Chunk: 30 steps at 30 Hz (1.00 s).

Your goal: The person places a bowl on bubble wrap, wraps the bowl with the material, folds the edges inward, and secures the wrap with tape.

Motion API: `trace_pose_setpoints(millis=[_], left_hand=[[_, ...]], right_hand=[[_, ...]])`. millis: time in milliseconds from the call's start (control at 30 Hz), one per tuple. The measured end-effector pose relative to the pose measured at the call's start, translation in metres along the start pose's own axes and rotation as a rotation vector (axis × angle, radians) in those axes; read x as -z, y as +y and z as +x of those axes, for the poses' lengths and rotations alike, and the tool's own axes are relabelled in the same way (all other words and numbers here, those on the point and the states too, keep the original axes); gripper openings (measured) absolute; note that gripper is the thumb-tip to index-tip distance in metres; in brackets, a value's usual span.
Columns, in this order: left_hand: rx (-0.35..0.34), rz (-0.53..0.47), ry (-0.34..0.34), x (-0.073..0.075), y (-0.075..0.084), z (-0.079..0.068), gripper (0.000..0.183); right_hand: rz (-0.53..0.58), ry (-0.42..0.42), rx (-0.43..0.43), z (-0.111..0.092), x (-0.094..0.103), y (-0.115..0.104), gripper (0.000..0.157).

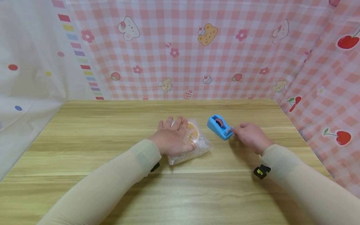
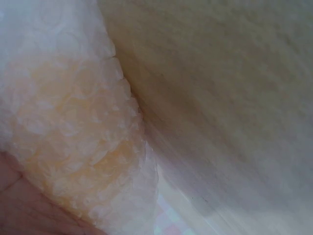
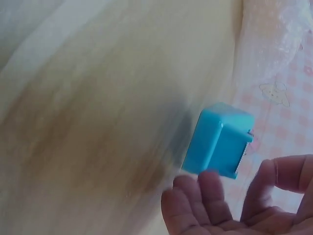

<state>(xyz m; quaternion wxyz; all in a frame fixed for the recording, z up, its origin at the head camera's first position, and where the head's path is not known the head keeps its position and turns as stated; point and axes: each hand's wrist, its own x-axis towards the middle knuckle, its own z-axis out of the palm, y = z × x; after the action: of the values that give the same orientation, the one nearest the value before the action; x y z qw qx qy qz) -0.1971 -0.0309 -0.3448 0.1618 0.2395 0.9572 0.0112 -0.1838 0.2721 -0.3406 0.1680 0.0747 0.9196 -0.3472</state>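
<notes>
A bubble-wrap package [image 1: 202,145] with something round and orange inside [image 1: 192,130] lies on the wooden table. My left hand [image 1: 172,137] rests on it, palm down with fingers spread; the left wrist view shows the wrap [image 2: 78,112] close up. To its right stands a blue tape dispenser [image 1: 220,126] with a small roll of tape [image 1: 219,122]. My right hand [image 1: 251,136] is at the dispenser's toothed cutter end. In the right wrist view its thumb and forefinger pinch together beside the cutter [image 3: 240,159], at the tape's end, which barely shows; the other fingers are half curled.
The wooden table [image 1: 112,125] ends at a pink checked curtain [image 1: 180,62] behind it. A white dotted cloth [image 1: 31,78] hangs on the left and a cherry-print cloth [image 1: 332,118] on the right. Each wrist wears a dark strap [image 1: 262,171].
</notes>
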Motion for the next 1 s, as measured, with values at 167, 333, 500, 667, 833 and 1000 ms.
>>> trace_pose_setpoints(millis=[167,333,500,667,833,1000], left_hand=[[0.000,0.002,0.005,-0.0005,-0.0006,0.0004,0.112],[-0.002,0.002,0.009,-0.0013,-0.0009,0.0013,0.112],[-0.003,0.002,0.013,-0.0019,-0.0011,0.0017,0.112],[-0.004,0.000,0.019,-0.0032,-0.0014,0.0026,0.112],[-0.001,0.001,0.018,-0.0035,-0.0015,0.0029,0.113],[0.006,-0.003,0.013,-0.0035,-0.0010,0.0032,0.112]], right_hand=[[0.030,-0.058,-0.003,0.0005,0.0044,0.0030,0.042],[0.036,-0.085,-0.017,0.0016,0.0041,0.0049,0.042],[0.043,-0.118,-0.039,0.0029,0.0042,0.0066,0.045],[0.043,-0.149,-0.049,0.0038,0.0055,0.0071,0.048],[0.047,-0.156,-0.052,0.0049,0.0060,0.0084,0.048],[0.060,-0.151,-0.059,0.0065,0.0046,0.0086,0.047]])
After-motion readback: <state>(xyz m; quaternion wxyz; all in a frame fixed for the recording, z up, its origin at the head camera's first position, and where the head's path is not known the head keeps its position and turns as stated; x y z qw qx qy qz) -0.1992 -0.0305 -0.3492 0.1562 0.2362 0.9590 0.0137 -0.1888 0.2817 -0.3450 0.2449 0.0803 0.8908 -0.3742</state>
